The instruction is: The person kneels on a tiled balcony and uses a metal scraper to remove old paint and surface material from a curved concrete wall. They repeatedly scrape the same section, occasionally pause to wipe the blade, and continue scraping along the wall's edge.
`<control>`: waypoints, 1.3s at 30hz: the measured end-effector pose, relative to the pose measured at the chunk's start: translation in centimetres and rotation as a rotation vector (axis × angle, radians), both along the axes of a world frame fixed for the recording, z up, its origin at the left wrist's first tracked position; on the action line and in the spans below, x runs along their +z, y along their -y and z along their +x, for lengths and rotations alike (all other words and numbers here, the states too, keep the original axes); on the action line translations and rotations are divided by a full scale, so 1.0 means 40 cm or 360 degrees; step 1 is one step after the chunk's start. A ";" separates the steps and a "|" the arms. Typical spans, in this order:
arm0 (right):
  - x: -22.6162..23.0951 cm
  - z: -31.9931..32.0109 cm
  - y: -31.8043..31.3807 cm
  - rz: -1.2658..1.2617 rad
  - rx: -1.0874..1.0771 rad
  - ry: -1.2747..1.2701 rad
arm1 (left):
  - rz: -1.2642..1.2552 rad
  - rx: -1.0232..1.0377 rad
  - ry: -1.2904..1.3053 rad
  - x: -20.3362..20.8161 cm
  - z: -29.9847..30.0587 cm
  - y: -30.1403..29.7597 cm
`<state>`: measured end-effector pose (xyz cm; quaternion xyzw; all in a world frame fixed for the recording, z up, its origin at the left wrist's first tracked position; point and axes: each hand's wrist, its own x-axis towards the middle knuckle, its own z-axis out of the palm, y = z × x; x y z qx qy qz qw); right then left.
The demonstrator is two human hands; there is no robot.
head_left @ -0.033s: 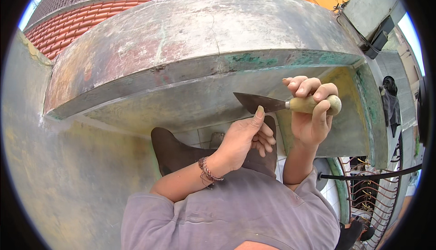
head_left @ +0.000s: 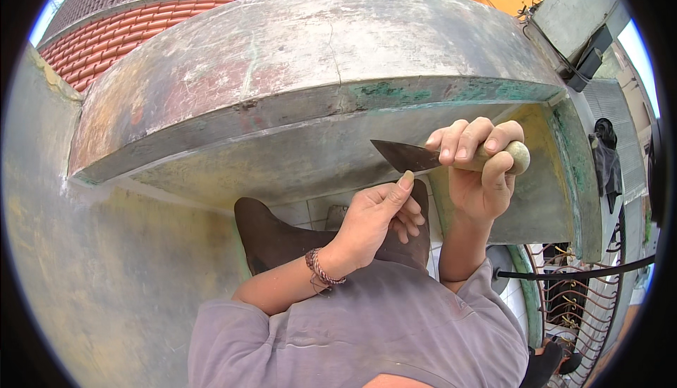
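My right hand (head_left: pixel 483 166) is wrapped around the pale wooden handle (head_left: pixel 519 157) of a small pointed trowel, held level in front of my chest. Its dark metal blade (head_left: pixel 403 155) points left, and my fingers cover the neck where blade meets handle. Below the blade is my left hand (head_left: pixel 374 222), thumb raised and the other fingers loosely curled, with nothing seen in it. The left thumb tip comes up to the blade's lower edge; whether they touch, I cannot tell.
A broad, weathered concrete ledge (head_left: pixel 310 42) curves across in front of me. A stained wall (head_left: pixel 113 268) stands at the left. Right of me are a black rod (head_left: pixel 578 274) and a curled metal railing (head_left: pixel 575 303). Dark cloth (head_left: pixel 606 166) hangs at far right.
My right fingers have shifted forward along the handle toward the blade, covering its neck. The trowel has moved slightly right. My left hand stays almost in place under the blade.
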<state>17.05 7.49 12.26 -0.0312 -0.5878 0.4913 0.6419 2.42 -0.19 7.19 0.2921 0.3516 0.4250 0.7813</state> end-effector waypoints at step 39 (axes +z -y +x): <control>0.111 -0.135 -0.016 0.0463 0.0297 0.0271 | 0.1252 0.0401 -0.0165 0.002 -0.022 -0.005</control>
